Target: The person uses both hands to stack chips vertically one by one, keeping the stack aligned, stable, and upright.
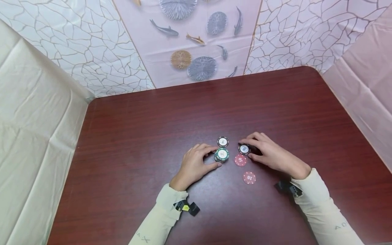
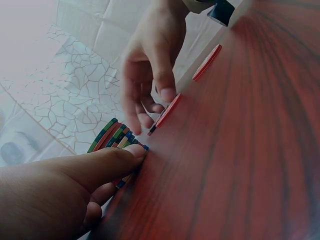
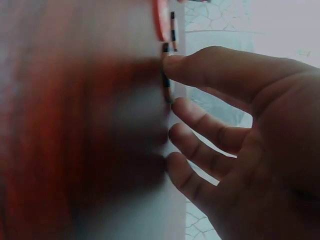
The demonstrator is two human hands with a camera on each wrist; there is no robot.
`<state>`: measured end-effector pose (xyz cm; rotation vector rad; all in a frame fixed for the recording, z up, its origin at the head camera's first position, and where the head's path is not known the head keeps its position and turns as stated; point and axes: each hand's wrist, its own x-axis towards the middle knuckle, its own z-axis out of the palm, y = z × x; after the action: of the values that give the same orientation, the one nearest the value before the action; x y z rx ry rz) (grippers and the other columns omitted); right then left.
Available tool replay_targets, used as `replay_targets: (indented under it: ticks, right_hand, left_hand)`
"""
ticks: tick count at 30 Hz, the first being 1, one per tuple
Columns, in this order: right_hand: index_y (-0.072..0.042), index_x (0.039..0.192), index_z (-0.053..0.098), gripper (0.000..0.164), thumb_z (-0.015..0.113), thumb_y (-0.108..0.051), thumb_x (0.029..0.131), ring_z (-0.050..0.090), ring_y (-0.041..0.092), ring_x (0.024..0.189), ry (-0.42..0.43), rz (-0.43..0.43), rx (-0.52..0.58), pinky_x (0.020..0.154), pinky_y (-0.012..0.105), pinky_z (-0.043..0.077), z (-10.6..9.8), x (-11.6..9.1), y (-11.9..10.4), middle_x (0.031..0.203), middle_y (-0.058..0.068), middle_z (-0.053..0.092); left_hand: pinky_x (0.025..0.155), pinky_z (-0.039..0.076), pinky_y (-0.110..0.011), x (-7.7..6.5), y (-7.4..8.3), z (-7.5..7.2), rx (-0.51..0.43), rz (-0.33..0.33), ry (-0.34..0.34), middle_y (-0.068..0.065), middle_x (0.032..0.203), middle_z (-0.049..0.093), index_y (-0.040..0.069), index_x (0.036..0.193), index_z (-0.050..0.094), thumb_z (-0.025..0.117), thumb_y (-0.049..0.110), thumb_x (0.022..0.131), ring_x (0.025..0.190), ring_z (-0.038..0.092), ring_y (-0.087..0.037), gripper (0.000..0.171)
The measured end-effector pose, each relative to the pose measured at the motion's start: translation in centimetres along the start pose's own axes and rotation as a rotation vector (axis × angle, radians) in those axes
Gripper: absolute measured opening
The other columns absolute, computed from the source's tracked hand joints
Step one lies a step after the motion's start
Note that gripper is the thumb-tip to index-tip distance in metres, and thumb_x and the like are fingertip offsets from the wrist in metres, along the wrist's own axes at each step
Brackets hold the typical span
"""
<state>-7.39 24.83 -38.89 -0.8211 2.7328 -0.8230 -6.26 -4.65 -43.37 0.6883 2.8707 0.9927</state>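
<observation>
In the head view my left hand curls its thumb and fingers round a stack of poker chips, topped by a green chip marked 20. The left wrist view shows several layers in this stack, with the thumb at its lower edge. My right hand holds a black poker chip by its edges, between thumb and index finger, low over the table. Its other fingers are bent beside the chip. A red chip marked 10 lies right at this black chip's near side.
Another black chip lies just beyond the stack. Nearer to me is a second red chip. All are on a dark red wooden table, with patterned cloth hanging behind its far edge.
</observation>
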Motion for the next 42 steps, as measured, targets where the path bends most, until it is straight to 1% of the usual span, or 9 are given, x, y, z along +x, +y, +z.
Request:
replay_targets:
  ticks: [5, 10, 14, 17, 22, 26, 32, 36, 42]
  right_hand:
    - [-0.006, 0.141, 0.067, 0.046, 0.075, -0.004, 0.096, 0.053, 0.032, 0.121, 0.002, 0.015, -0.004, 0.101, 0.053, 0.046, 0.2, 0.0, 0.3, 0.128, 0.012, 0.060]
    - [-0.007, 0.133, 0.072, 0.039, 0.077, -0.003, 0.094, 0.054, 0.032, 0.119, 0.030, 0.006, -0.001, 0.101, 0.053, 0.045, 0.5, 0.0, 0.6, 0.124, 0.011, 0.061]
    - [-0.004, 0.130, 0.069, 0.039, 0.078, 0.000, 0.092, 0.055, 0.034, 0.119, 0.051, -0.011, -0.002, 0.102, 0.054, 0.046, 0.8, 0.1, 0.4, 0.124, 0.013, 0.062]
    - [-0.006, 0.130, 0.066, 0.041, 0.079, 0.000, 0.092, 0.059, 0.033, 0.115, 0.055, -0.015, -0.021, 0.099, 0.054, 0.049, 0.8, 0.1, 0.2, 0.122, 0.012, 0.063]
    - [-0.010, 0.135, 0.065, 0.045, 0.078, -0.004, 0.093, 0.064, 0.028, 0.107, 0.036, 0.008, -0.058, 0.092, 0.050, 0.053, 0.8, -0.1, 0.1, 0.118, 0.008, 0.065]
    - [-0.010, 0.138, 0.066, 0.046, 0.078, -0.007, 0.094, 0.064, 0.026, 0.107, 0.019, 0.041, -0.064, 0.092, 0.048, 0.053, 0.8, -0.3, -0.1, 0.117, 0.007, 0.065]
    - [-0.010, 0.138, 0.068, 0.046, 0.079, -0.013, 0.094, 0.063, 0.028, 0.107, 0.004, 0.069, -0.092, 0.093, 0.052, 0.050, 0.5, -0.4, -0.5, 0.117, 0.006, 0.064]
    - [-0.010, 0.135, 0.070, 0.045, 0.082, -0.020, 0.093, 0.063, 0.028, 0.110, 0.021, 0.066, -0.135, 0.095, 0.055, 0.049, 0.4, -0.5, -0.6, 0.117, 0.007, 0.067]
    - [-0.012, 0.131, 0.072, 0.042, 0.083, -0.027, 0.093, 0.064, 0.025, 0.111, 0.065, 0.011, -0.134, 0.095, 0.053, 0.049, 0.4, -0.3, -1.0, 0.116, 0.003, 0.069]
  left_hand:
    - [0.086, 0.051, -0.038, 0.0, 0.1, 0.0, -0.006, -0.009, -0.003, 0.009, 0.119, 0.072, 0.027, 0.132, 0.075, 0.090, 0.043, 0.083, 0.101, 0.061, -0.010, 0.053]
    - [0.085, 0.051, -0.038, 0.0, 0.0, 0.0, -0.009, -0.007, -0.001, 0.009, 0.119, 0.073, 0.028, 0.132, 0.075, 0.091, 0.043, 0.083, 0.101, 0.061, -0.010, 0.054]
    - [0.085, 0.052, -0.038, 0.0, -0.1, 0.0, 0.006, -0.005, -0.003, 0.009, 0.120, 0.073, 0.027, 0.132, 0.075, 0.090, 0.043, 0.083, 0.101, 0.062, -0.011, 0.054]
    - [0.085, 0.052, -0.038, -0.1, -0.1, -0.1, 0.014, -0.004, -0.002, 0.009, 0.120, 0.072, 0.027, 0.132, 0.075, 0.090, 0.043, 0.083, 0.102, 0.062, -0.011, 0.054]
    - [0.085, 0.051, -0.038, -0.1, -0.1, -0.1, 0.001, -0.005, -0.008, 0.009, 0.120, 0.072, 0.027, 0.133, 0.075, 0.090, 0.044, 0.084, 0.102, 0.061, -0.010, 0.054]
    - [0.085, 0.051, -0.037, -0.1, 0.0, -0.2, -0.002, -0.004, -0.009, 0.010, 0.121, 0.072, 0.027, 0.133, 0.075, 0.089, 0.044, 0.085, 0.102, 0.061, -0.010, 0.053]
    - [0.085, 0.051, -0.037, 0.0, 0.0, -0.2, 0.005, -0.003, -0.013, 0.009, 0.122, 0.072, 0.027, 0.133, 0.075, 0.088, 0.044, 0.085, 0.103, 0.062, -0.010, 0.053]
    - [0.085, 0.051, -0.037, 0.0, -0.1, -0.1, 0.004, -0.001, -0.014, 0.009, 0.122, 0.072, 0.027, 0.132, 0.075, 0.088, 0.045, 0.085, 0.102, 0.061, -0.010, 0.052]
    - [0.085, 0.051, -0.037, 0.0, -0.1, -0.2, -0.005, 0.001, -0.007, 0.010, 0.122, 0.072, 0.027, 0.132, 0.075, 0.089, 0.044, 0.085, 0.101, 0.061, -0.009, 0.052]
